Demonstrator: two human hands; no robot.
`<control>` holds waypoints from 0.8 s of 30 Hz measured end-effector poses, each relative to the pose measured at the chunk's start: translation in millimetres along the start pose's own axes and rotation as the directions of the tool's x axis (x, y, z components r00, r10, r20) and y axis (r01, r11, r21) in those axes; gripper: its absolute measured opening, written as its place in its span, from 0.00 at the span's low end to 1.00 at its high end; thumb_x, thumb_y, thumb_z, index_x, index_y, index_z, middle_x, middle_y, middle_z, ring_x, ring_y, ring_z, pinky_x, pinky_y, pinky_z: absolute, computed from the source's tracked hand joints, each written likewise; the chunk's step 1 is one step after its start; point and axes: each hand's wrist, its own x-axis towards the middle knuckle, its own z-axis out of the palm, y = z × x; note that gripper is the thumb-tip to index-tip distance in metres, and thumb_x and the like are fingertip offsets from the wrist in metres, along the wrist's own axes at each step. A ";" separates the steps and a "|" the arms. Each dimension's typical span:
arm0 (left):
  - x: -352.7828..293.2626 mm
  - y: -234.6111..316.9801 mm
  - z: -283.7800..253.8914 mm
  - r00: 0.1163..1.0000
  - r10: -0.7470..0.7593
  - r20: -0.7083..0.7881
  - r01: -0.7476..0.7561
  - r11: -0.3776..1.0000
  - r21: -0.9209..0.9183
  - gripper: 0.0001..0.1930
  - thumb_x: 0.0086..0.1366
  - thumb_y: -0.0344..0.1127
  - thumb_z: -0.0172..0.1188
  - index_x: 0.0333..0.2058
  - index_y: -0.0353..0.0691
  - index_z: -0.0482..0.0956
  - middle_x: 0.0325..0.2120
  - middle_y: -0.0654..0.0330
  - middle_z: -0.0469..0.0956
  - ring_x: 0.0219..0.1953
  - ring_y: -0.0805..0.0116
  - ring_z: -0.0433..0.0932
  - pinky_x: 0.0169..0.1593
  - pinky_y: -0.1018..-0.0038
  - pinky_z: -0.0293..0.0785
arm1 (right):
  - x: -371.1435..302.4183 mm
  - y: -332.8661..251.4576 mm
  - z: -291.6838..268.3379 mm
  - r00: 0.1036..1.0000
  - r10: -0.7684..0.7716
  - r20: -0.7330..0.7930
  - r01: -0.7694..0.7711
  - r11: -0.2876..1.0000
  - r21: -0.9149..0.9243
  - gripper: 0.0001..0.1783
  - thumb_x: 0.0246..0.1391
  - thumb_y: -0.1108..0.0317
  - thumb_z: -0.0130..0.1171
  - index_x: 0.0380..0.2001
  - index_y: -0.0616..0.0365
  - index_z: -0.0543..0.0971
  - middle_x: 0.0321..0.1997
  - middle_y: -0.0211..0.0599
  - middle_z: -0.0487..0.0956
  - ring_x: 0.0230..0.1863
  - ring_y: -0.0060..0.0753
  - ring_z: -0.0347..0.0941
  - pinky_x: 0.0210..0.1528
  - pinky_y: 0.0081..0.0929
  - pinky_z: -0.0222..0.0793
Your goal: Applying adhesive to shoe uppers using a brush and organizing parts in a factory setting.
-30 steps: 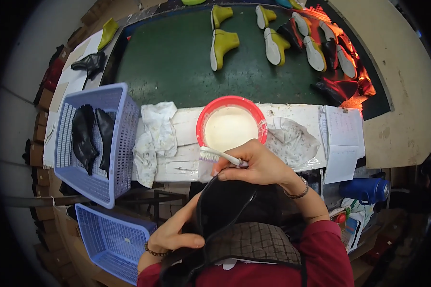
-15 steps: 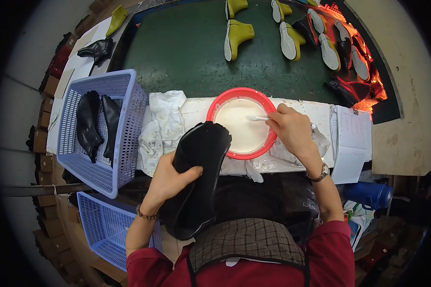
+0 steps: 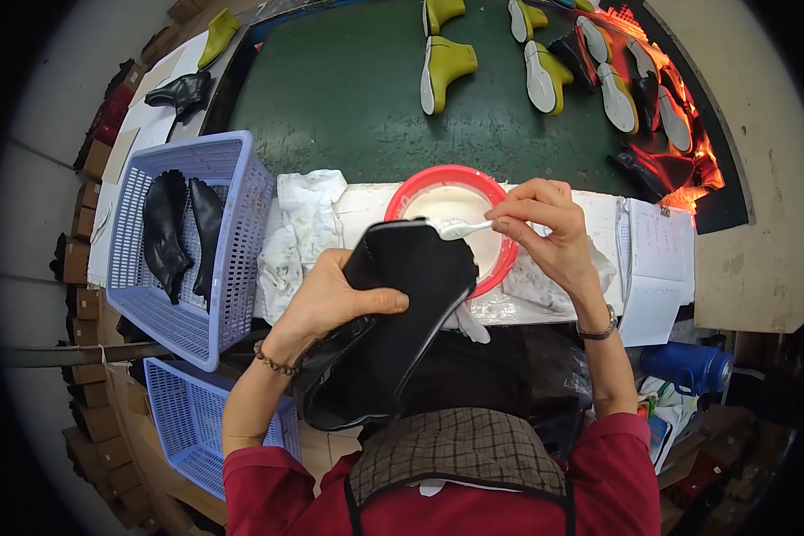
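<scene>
Tilted in front of me is a black boot point(image 3: 411, 295), its scalloped end raised toward the near edge of a red bowl point(image 3: 447, 171). My left hand point(image 3: 335, 299) grips the boot from the left, thumb laid across it. A thin white-handled brush point(image 3: 473, 227) is pinched in the fingers of my right hand point(image 3: 545, 228). The brush's white-coated head touches or lies right beside the boot's upper edge. Creamy white liquid point(image 3: 456, 202) fills the bowl, and the boot hides part of it.
A blue basket point(image 3: 246, 232) at left holds two black boots; another basket point(image 3: 196, 420) stands below. White cloths point(image 3: 308, 223) lie left of the bowl. Yellow boots point(image 3: 447, 67) and several black ones rest on the green surface point(image 3: 348, 98), near an orange glow. Papers point(image 3: 657, 259) hang at right.
My right hand has lifted the brush out of the liquid and brought it left to the boot's edge. My left hand has shifted the boot rightward, partly over the bowl.
</scene>
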 end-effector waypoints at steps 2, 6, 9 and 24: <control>-5.5 13.6 -1.0 0.993 -0.011 -0.120 0.001 0.997 -0.083 0.15 0.53 0.28 0.75 0.39 0.29 0.85 0.32 0.58 0.85 0.32 0.74 0.83 0.38 0.75 0.81 | -5.6 -3.3 2.9 0.999 0.031 -0.021 -0.030 0.999 0.031 0.08 0.49 0.71 0.72 0.35 0.52 0.88 0.33 0.27 0.82 0.39 0.25 0.74 0.48 0.27 0.58; -4.0 13.3 1.1 0.948 0.128 -0.291 -0.175 0.975 -0.140 0.13 0.55 0.27 0.74 0.39 0.29 0.85 0.33 0.57 0.86 0.32 0.73 0.83 0.39 0.76 0.81 | -18.2 -13.8 10.2 0.994 0.087 -0.065 -0.082 0.993 0.082 0.08 0.48 0.71 0.72 0.34 0.53 0.89 0.32 0.27 0.82 0.38 0.25 0.73 0.46 0.27 0.59; -2.0 14.8 -1.8 0.925 0.146 -0.350 -0.232 0.948 -0.218 0.13 0.56 0.26 0.73 0.40 0.29 0.85 0.34 0.57 0.86 0.33 0.73 0.83 0.39 0.76 0.81 | -20.9 -20.8 14.8 0.993 0.102 -0.060 -0.096 0.991 0.094 0.08 0.48 0.71 0.73 0.34 0.54 0.88 0.32 0.28 0.81 0.38 0.26 0.73 0.45 0.26 0.60; 55.8 44.6 -28.6 0.666 0.494 -0.559 -0.548 0.833 0.083 0.43 0.58 0.32 0.73 0.66 0.28 0.56 0.49 0.50 0.78 0.50 0.66 0.79 0.54 0.72 0.77 | 23.1 -82.2 67.6 0.933 0.297 0.201 -0.352 0.866 0.354 0.15 0.51 0.66 0.72 0.39 0.65 0.84 0.28 0.42 0.80 0.23 0.29 0.73 0.26 0.28 0.66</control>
